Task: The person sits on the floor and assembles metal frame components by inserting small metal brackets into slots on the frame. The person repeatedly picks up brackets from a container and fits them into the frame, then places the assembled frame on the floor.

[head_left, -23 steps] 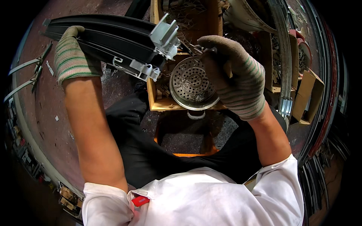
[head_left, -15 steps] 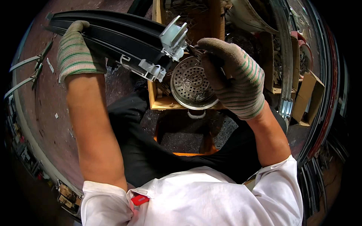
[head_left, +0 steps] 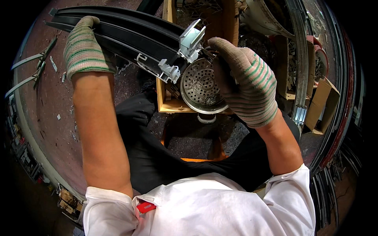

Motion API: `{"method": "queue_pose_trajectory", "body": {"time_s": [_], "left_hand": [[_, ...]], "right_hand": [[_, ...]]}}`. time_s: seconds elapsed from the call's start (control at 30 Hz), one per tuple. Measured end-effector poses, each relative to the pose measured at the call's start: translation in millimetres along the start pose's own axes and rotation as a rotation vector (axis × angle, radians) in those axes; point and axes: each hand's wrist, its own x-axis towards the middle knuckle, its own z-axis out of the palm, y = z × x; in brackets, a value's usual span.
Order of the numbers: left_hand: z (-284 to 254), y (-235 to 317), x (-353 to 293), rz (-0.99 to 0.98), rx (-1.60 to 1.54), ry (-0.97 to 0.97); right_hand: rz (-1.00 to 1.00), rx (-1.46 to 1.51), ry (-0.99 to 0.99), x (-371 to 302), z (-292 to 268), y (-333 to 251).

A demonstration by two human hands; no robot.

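My left hand (head_left: 88, 49), in a striped knit glove, is wrapped round a long black metal profile (head_left: 134, 33) toward its far left end. The profile slants down to the right, and its cut end shows bare silvery metal with channels and thin lips. My right hand (head_left: 248, 82), gloved alike, is closed at that cut end. From its fingers a hand tool with a thin metal tip (head_left: 207, 52) reaches to the silvery edge; the rest of the tool is mostly hidden. Below lies a round perforated metal pan (head_left: 199, 80) with small scraps in it.
The pan rests in a wooden box (head_left: 173, 106) in front of my knees. Right of it stand a whitish bucket (head_left: 260, 19), an upright metal profile (head_left: 300, 59) and a cardboard box (head_left: 323, 104). Metal strips (head_left: 29, 61) and scraps lie on the floor at left.
My left hand and the profile have shifted slightly to the right, bringing its cut end over the pan's upper left rim. My right hand stays almost in place, still closed round the tool.
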Motion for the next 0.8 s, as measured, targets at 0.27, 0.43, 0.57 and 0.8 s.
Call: {"method": "queue_pose_trajectory", "body": {"time_s": [0.27,0.43,0.57,0.8], "left_hand": [[0,-7,13,0.005,0.030,-0.001],[1,-7,12,0.015,0.024,0.007],[-2,2,4,0.003,0.003,0.001],[-2,8,-1,-0.032,0.002,-0.080]], "right_hand": [[-0.071,-0.049,0.035,1,10,-1],[0.017,0.002,0.002,0,3,-3],[0.163,0.173,-0.024,1,-2,-3],[0.153,0.339,-0.063,2,-8,7]]}}
